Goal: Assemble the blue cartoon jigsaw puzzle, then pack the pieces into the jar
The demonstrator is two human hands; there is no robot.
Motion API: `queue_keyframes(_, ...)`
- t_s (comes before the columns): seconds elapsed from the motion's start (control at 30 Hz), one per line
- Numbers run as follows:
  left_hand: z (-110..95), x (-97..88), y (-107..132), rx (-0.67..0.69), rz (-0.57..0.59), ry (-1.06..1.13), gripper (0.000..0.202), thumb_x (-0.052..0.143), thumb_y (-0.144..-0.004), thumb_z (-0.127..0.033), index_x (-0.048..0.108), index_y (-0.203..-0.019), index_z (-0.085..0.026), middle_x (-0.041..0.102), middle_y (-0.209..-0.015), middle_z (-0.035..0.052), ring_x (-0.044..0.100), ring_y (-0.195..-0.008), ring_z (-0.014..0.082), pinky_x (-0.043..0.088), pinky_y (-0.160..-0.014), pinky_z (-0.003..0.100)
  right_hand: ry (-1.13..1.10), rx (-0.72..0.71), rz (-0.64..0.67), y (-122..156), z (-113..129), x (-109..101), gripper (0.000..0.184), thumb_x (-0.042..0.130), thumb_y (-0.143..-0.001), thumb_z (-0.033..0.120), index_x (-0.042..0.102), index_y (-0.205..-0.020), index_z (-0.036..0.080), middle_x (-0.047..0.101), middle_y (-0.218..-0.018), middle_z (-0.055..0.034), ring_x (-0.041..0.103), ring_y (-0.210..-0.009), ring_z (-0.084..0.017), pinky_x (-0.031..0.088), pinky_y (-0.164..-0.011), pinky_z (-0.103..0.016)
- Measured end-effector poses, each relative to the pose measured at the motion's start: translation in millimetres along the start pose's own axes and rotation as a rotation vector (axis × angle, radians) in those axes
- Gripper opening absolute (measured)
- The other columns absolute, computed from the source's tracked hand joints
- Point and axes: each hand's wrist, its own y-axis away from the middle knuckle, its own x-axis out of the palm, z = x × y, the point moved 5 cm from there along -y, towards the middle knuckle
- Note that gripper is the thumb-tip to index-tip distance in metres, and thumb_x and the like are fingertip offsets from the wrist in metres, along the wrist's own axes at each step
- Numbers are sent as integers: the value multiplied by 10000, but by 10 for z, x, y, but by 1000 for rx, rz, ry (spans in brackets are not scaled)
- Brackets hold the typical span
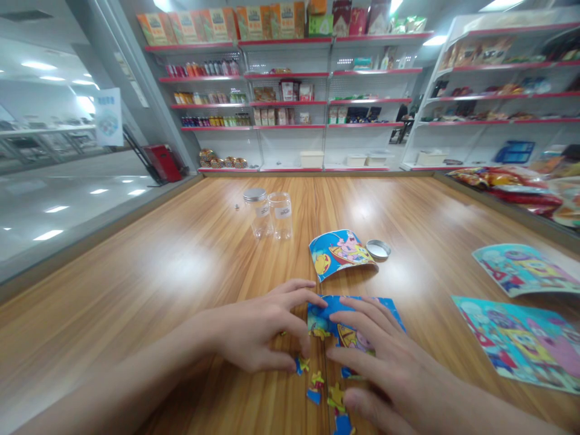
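Note:
A partly assembled blue jigsaw puzzle with cartoon figures lies on the table in front of me. My left hand is at its left edge, fingers apart, the index fingertip touching the top left corner. The left thumb is beside a loose blue and yellow puzzle piece; I cannot tell whether they touch. My right hand lies spread over the puzzle's right part and hides much of it. Near the right thumb are more loose pieces, among them a yellow one and a blue one.
Behind the puzzle is a curled picture card beside a metal lid. Farther back stand a lidded clear jar and an open one. At right are a finished-looking puzzle, another card and snack bags.

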Motion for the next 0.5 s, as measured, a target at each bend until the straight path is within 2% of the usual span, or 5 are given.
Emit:
queue_keyframes(0.2,2,6,-9,25,-34,-37,252,816,-783,-306,770,-1026,-256,470,-1501,88,281,-1473,378,276,-1224,552,-51,113,-161,22,-59,-38,181,584,-942,227,656,-1107,211,582,-1250,-116,441,-1301,-317,326,-1122,-595)
queue_keyframes(0.5,22,57,-10,-14,-4,-13,190,756,-842,-362,764,-991,-245,485,-1472,81,255,-1484,358,290,-1224,537,-99,120,-157,9,-62,-34,190,578,-954,227,660,-1126,216,585,-1218,-101,452,-1265,-302,323,-1109,-580)
